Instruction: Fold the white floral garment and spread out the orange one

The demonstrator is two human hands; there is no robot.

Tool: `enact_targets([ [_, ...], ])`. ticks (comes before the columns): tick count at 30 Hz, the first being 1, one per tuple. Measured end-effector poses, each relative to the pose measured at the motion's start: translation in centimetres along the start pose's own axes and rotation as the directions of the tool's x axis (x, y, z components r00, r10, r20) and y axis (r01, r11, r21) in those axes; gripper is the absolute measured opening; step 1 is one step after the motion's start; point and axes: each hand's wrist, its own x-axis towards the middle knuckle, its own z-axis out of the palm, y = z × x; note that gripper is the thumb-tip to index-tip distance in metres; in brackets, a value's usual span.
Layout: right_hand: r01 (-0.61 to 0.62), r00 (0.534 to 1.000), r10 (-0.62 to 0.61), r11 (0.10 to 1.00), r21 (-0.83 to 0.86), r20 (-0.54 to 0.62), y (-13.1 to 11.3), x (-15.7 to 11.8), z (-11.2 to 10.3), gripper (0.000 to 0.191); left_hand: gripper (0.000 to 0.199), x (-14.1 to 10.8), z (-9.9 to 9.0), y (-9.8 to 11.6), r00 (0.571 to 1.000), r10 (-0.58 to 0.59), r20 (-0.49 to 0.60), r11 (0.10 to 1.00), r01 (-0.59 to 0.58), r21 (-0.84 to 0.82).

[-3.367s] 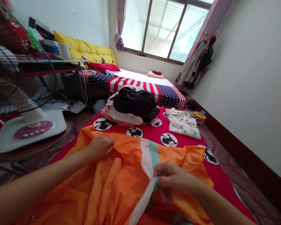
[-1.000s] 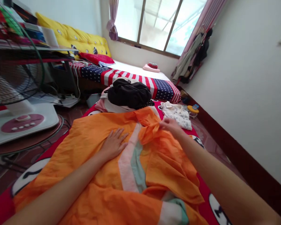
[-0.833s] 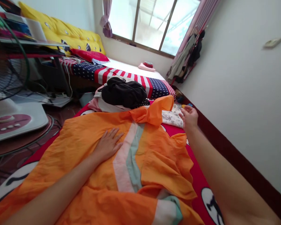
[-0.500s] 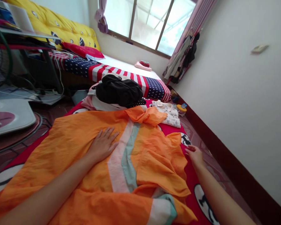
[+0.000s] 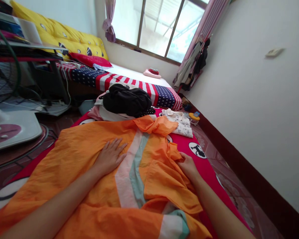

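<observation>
An orange jacket (image 5: 82,146) with a white and a pale teal stripe lies spread over a red patterned cover. My left hand (image 5: 111,156) rests flat on it, fingers spread, just left of the white stripe. At the jacket's right edge, my right hand (image 5: 188,165) has its fingers closed on the orange cloth, the fingertips partly hidden by the fabric. Near me, a sleeve with a white and teal band crosses the front of the jacket.
Behind the jacket are a pile of clothes with a black garment (image 5: 127,99) on top and a folded white patterned shirt (image 5: 180,122). Farther back stands a bed with a flag-print cover (image 5: 139,87). A desk (image 5: 27,46) is at left, a wall (image 5: 259,109) at right.
My right hand has moved left, and the jacket's right edge has come inward with it, baring more of the red cover. My left hand stays flat in place.
</observation>
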Motion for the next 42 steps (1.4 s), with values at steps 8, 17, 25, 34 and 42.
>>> enact_targets([
  [8, -0.154, 0.902, -0.123, 0.803, -0.575, -0.413, 2.1, -0.2, -10.0, 0.044, 0.052, 0.1, 0.0, 0.0, 1.000, -0.012, 0.016, 1.000, 0.012, -0.010],
  [17, 0.188, 0.961, -0.063, 0.860, -0.474, 0.268, -3.6, -8.2, 0.6, 0.062, 0.053, 0.0, -0.1, 0.0, 1.000, -0.005, 0.026, 1.000, 0.005, -0.009],
  [25, 0.075, 0.982, -0.146, 0.889, -0.452, -0.123, -0.4, -11.4, -5.8, 0.022, 0.055, 0.1, 0.0, 0.0, 0.999, -0.010, 0.053, 1.000, 0.009, 0.021],
  [34, 0.000, 0.987, -0.126, 0.635, -0.772, -0.104, -0.1, -11.0, -8.0, 0.029, 0.055, 0.0, -0.2, 0.2, 0.999, -0.012, 0.049, 0.998, 0.009, 0.063],
  [42, 0.589, 0.792, -0.512, 0.784, -0.195, 0.334, -11.4, -5.1, 7.2, 0.065, 0.054, -0.1, 0.0, 0.0, 1.000, 0.011, 0.023, 0.996, -0.013, 0.083],
])
